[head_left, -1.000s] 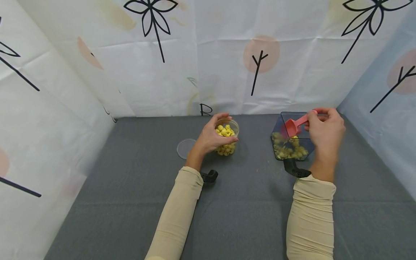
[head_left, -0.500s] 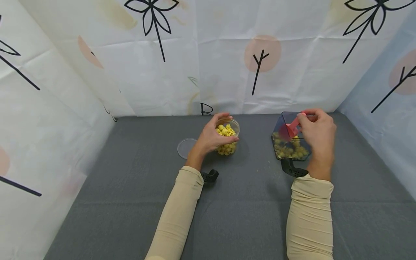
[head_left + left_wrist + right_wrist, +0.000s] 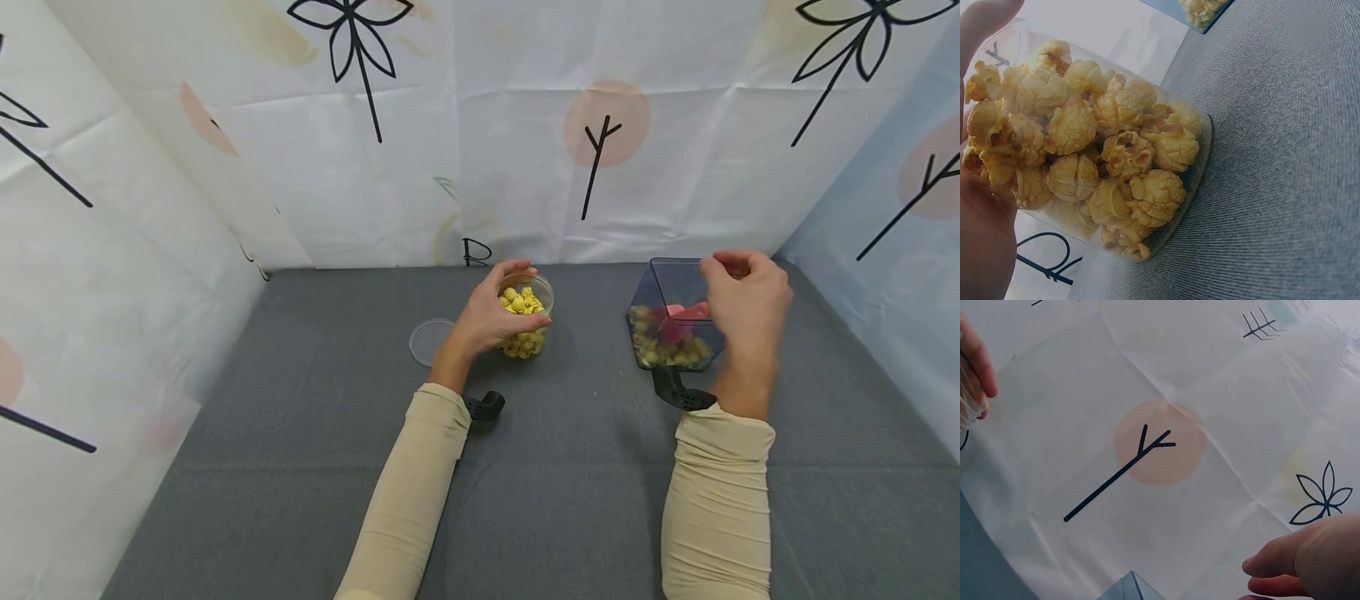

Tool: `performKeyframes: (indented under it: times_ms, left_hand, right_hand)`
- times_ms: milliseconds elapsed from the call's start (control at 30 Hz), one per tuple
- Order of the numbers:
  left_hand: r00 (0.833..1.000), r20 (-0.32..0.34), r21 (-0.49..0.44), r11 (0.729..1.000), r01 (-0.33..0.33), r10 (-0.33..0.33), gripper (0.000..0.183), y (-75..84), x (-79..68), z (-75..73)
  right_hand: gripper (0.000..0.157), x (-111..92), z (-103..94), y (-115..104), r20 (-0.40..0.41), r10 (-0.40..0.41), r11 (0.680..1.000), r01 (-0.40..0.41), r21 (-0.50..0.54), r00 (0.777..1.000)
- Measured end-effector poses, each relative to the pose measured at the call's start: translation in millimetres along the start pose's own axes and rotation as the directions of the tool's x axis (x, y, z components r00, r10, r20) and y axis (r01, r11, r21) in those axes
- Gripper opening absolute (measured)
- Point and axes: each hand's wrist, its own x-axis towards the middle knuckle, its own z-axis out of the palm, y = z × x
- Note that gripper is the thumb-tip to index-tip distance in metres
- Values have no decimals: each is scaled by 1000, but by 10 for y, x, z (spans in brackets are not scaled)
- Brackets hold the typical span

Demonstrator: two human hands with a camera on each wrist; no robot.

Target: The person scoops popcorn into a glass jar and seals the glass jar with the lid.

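My left hand grips a clear plastic jar from its left side, thumb in front and fingers round the back. Yellow popcorn fills much of this jar, which stands on the table. To the right is a bluish see-through square container with popcorn in its lower part. A pink scoop lies inside on the popcorn, seen partly through the wall. My right hand is over the container's right rim, fingers loosely bent, with no scoop between the fingertips. Only some of its fingers show in the right wrist view.
A round clear lid lies on the grey table, left of the jar and partly behind the left wrist. White printed cloth rises along the table's back edge and both sides.
The right hand has lowered the pink scoop into the square container, let go of it, and moved slightly right. The left hand and jar have stayed in place.
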Motion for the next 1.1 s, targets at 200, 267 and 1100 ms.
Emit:
performKeyframes:
  times_ms: [200,267,1100]
  left_hand:
    - [1000,-1,8,1000,0,0,84,18,-1,-9]
    - [1000,3,13,1000,5,-5,85,23,-1,-16]
    - [997,-58,174,984,-41,52,79,306,-112,-207]
  right_hand:
    - [44,-33,-18,-47,-51,-13,999,15,35,999]
    - [42,-46,-22,-61,-67,-25,998,29,53,997]
    - [45,-217,459,-239,283,-415,906,366,212,865]
